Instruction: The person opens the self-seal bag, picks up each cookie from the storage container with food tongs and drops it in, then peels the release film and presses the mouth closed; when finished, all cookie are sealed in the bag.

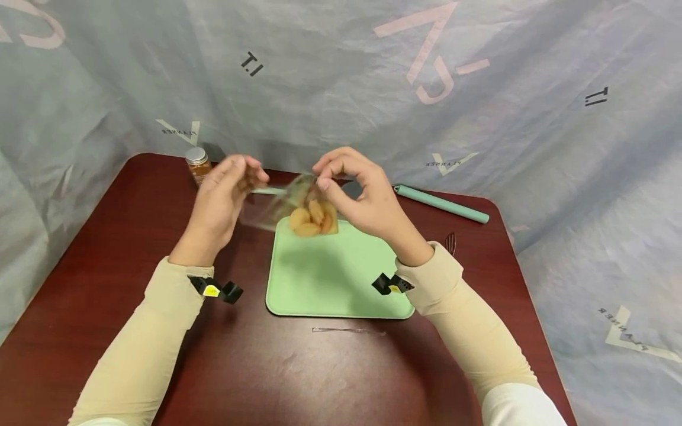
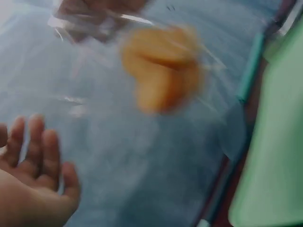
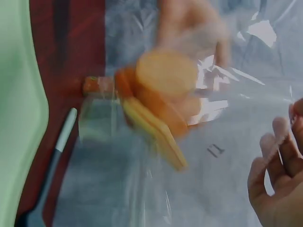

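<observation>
A clear plastic bag (image 1: 277, 207) with several orange-yellow slices (image 1: 314, 219) at its bottom hangs above the far part of a light green tray (image 1: 341, 278). My right hand (image 1: 362, 189) pinches the bag's upper edge between thumb and fingers; in the right wrist view the bag's edge runs along the right hand's fingers (image 3: 281, 146). My left hand (image 1: 221, 195) is raised at the bag's other side, its fingers loosely bent. Nothing shows in the left hand (image 2: 38, 184) in the left wrist view. The slices (image 2: 163, 66) look blurred there.
A jar with a silver lid (image 1: 197, 163) stands at the back left. A mint-green rod (image 1: 442, 204) lies at the back right, near a fork-like metal utensil (image 1: 450, 242). A thin clear strip (image 1: 348, 331) lies before the tray. Behind the tray is a light-handled dark utensil (image 3: 47, 175).
</observation>
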`<state>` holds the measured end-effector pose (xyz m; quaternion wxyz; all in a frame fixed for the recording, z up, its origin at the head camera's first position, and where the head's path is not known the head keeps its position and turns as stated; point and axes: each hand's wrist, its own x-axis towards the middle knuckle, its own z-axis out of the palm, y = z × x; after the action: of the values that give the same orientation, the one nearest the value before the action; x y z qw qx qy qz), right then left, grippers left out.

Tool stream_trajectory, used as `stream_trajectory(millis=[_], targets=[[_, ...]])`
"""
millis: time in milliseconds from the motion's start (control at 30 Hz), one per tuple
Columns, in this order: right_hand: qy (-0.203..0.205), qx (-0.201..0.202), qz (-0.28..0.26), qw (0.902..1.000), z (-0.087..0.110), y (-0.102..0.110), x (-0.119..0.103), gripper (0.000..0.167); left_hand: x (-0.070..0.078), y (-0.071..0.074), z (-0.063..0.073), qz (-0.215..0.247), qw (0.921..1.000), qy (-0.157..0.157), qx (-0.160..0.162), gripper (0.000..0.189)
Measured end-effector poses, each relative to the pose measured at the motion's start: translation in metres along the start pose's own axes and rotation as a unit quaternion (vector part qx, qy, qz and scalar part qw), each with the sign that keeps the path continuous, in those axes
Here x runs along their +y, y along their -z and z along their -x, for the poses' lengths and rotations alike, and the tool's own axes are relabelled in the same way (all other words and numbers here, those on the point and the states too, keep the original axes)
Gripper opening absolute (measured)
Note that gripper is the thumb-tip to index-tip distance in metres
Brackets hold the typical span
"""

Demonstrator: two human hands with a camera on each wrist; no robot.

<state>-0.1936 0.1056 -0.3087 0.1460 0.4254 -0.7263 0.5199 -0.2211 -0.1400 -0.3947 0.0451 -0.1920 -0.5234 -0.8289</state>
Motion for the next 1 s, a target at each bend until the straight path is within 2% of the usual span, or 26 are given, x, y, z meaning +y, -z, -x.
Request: stream_trajectory(millis=[100,167,233,333,500,700,833,933,1000], targets=[[-0.011,0.038,0.009,0.9992,-0.006,0.005,-0.001,0.009,-0.012,0.006,0.004,-0.017,0.9975,0.043,-0.053,0.024],[-0.017,0.062,0.006,0.9979,-0.010,0.009,0.000,0.010,-0.016,0.007,0.005,-0.052,0.9936,0.049,-0.087,0.023],[-0.024,0.079,0.001,0.9966,-0.011,0.012,0.002,0.011,-0.018,0.005,0.003,-0.083,0.9907,0.043,-0.099,0.025],[-0.035,0.089,-0.007,0.9954,-0.011,0.016,0.003,0.012,-0.019,0.002,0.001,-0.105,0.9904,0.033,-0.084,0.027],[-0.054,0.094,-0.011,0.9940,-0.010,0.016,0.003,0.014,-0.018,-0.003,0.002,-0.090,0.9946,0.011,-0.051,0.018],[-0.065,0.102,-0.009,0.9926,-0.006,0.016,0.008,0.012,-0.018,-0.009,0.003,-0.091,0.9941,-0.011,-0.057,0.009],[-0.086,0.141,-0.042,0.9854,-0.001,0.022,0.028,0.010,-0.014,-0.011,0.001,-0.096,0.9937,-0.049,-0.030,0.006],[-0.091,0.186,-0.083,0.9749,0.003,0.028,0.041,0.009,-0.002,-0.015,-0.003,-0.100,0.9913,-0.086,-0.006,0.006],[-0.087,0.204,-0.099,0.9700,0.005,0.030,0.045,0.009,0.008,-0.019,-0.007,-0.110,0.9874,-0.114,-0.001,0.007]])
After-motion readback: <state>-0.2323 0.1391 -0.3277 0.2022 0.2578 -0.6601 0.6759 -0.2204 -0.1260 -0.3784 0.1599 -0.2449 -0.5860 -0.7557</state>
